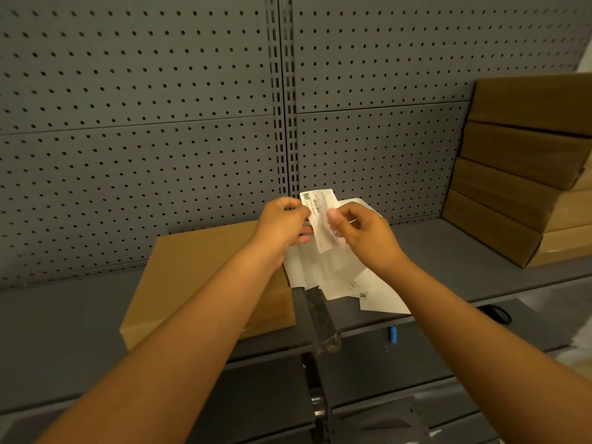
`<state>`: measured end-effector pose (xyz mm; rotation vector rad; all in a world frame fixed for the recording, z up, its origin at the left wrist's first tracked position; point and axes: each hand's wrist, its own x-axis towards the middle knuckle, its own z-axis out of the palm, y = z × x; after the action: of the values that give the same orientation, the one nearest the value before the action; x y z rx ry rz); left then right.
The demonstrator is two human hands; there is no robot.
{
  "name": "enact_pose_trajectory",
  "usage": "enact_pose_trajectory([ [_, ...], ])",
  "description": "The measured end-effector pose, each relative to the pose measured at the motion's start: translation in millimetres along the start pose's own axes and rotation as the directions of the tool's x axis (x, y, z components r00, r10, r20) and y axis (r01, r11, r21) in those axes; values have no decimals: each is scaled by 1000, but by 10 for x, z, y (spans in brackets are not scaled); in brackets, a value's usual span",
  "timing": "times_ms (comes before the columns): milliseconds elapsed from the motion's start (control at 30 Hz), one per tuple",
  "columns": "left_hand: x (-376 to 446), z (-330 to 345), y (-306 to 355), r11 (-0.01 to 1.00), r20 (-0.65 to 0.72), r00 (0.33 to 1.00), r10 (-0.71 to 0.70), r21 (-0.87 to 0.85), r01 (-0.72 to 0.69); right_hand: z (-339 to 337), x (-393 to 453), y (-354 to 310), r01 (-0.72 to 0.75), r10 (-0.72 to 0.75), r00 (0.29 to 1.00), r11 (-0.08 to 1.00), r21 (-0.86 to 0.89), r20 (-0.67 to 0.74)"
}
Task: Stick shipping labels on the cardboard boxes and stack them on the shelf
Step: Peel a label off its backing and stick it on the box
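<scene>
Here: both hands are raised over the shelf (pixel 96 318), working one shipping label (pixel 320 219) between them.
Left hand: the left hand (pixel 282 221) pinches the label's left edge, fingers curled round it.
Right hand: the right hand (pixel 358 230) pinches the label's right side, thumb on its printed face; it also seems to hold the white backing sheet (pixel 323 270) that hangs below the label.
Label position: held in the air, its long axis running from far to near and slightly to the right, barcode end at the far tip.
Step in hand: judging by the grips, the label is being peeled from its backing; how far it is freed cannot be told.
Target box: a flat cardboard box (pixel 198 267) lies on the shelf, down and to the left of the label, under the left forearm, its top bare.
Key relation: the box sits left of and lower than the grip, and the left hand is the nearer one, so the label must travel left and down to land on the box top.
Stacked boxes: a pile of cardboard boxes (pixel 519 161) stands at the far right of the shelf, well apart from the hands.
Other things: more label sheets (pixel 378 293) lie on the shelf just right of the box; a small blue object (pixel 392 334) sits at the near shelf edge; a grey pegboard (pixel 144 107) backs the shelf.
</scene>
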<state>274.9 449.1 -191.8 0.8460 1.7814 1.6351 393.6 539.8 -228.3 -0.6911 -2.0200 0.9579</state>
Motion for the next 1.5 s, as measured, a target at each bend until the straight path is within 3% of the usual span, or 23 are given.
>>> enact_pose_trajectory([
  [167, 39, -204, -9, 1000, 45, 999, -13, 17, 13, -51, 57, 73, -161, 158, 982, 987, -26, -106],
  [333, 29, -349, -48, 998, 62, 998, 21, 56, -25, -3, 77, 92, -293, 293, 956, 956, -3, 21],
  [533, 34, -448, -85, 994, 35, 999, 37, 99, -40, 94, 63, 153, -306, 318, 940, 946, -110, 121],
  [633, 34, -507, -95, 993, 38, 999, 35, 109, -39, 106, 61, 91, -315, 314, 944, 949, -7, 105],
  [767, 25, -583, -109, 995, 39, 998, 46, 89, -50, 135, 77, 5, -269, 246, 950, 957, 106, 190],
  [933, 24, -651, -131, 992, 12, 998, 60, 113, -61, 205, 65, 21, -293, 271, 932, 954, 60, 242],
  [1100, 46, -701, -149, 990, -20, 998, 62, 126, -59, 256, 36, 119, -302, 318, 882, 948, -99, 349],
  [1200, 49, -738, -163, 992, -26, 998, 59, 113, -56, 279, 33, 134, -297, 335, 899, 940, -169, 284],
  [1333, 28, -813, -153, 995, -1, 999, 51, 87, -51, 304, 104, -3, -247, 245, 958, 969, -3, 149],
  [1500, -24, -949, -126, 998, 17, 999, 47, 42, -47, 414, 223, -171, -230, 213, 965, 968, 99, 156],
])
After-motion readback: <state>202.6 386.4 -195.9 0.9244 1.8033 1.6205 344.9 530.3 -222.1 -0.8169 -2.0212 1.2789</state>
